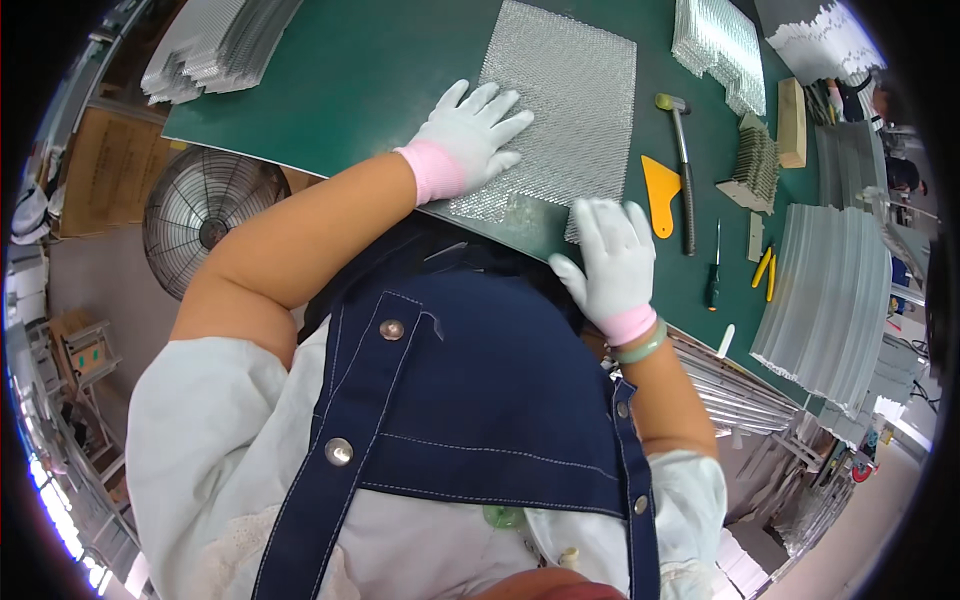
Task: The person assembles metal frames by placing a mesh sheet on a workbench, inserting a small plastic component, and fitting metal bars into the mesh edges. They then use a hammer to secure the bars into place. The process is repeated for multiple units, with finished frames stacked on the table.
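A silvery sheet of fine metal mesh or honeycomb (575, 110) lies flat on the green tabletop (370, 80), with a notch in its near edge. My left hand (467, 135), in a white glove with a pink cuff, rests on the sheet's left side with its fingers spread. At the near right corner my right hand (612, 265), gloved alike, lies with its fingers stretched forward over the sheet's edge and the thumb apart. Neither hand grips anything. A green bangle (640, 346) circles my right wrist.
Right of the sheet lie a yellow scraper (660, 195), a hammer (684, 165), a screwdriver (714, 270) and yellow-handled pliers (765, 272). Stacked silvery sheets stand far left (215, 50), far right (722, 45) and right (830, 300). A fan (205, 215) is left of the table.
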The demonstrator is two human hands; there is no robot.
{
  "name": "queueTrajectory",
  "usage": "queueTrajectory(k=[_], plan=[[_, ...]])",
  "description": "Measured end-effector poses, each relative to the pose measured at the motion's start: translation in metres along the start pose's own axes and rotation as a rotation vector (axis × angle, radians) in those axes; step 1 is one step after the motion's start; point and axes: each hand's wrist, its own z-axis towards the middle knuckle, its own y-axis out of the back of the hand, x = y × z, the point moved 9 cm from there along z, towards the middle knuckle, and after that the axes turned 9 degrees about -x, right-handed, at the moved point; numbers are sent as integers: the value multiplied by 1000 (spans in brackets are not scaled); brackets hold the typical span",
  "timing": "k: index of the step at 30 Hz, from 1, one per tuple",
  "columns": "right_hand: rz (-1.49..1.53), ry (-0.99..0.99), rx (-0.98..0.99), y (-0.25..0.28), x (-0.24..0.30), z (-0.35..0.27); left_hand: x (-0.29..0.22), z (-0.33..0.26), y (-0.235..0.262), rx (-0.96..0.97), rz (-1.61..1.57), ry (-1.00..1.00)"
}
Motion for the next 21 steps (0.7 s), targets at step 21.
queueTrajectory(k=[21], plan=[[-610,-113,-105,86,-261,-22,-15,14,22,319,-25,-130]])
